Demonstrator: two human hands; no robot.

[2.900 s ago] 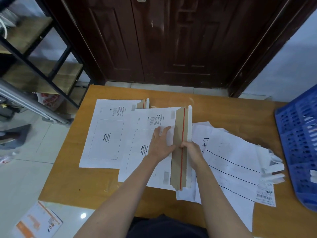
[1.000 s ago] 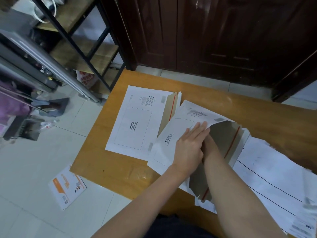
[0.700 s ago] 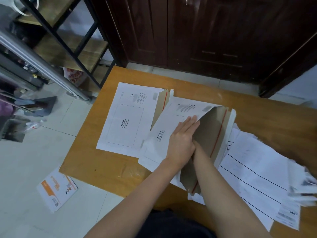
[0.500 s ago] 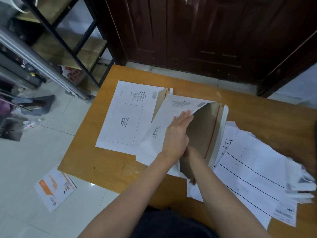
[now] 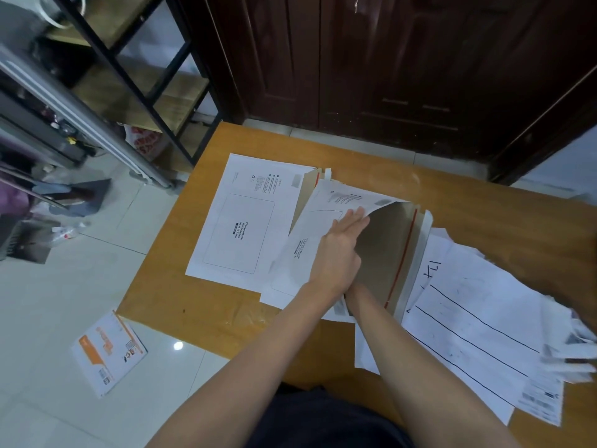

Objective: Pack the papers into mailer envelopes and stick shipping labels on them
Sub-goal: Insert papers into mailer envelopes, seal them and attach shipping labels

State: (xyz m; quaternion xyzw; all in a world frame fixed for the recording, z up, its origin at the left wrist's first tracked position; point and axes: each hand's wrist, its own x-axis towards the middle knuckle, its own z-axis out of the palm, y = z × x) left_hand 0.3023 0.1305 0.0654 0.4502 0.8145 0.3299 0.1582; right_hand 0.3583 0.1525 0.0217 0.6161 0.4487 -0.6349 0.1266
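Mailer envelope [image 5: 303, 253] lies mid-tabletop [image 5: 452, 205], mouth propped open by the flat-fingered left hand [image 5: 339, 253] so the right hand (hidden inside, grip unknowable) can reach in beside the loose papers [image 5: 468, 318].

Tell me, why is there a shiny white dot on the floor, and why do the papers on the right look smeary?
Head view: the dot is lamp glare on glossy floor tiles; the loose papers near the right edge blur where the wide lens stretches things.
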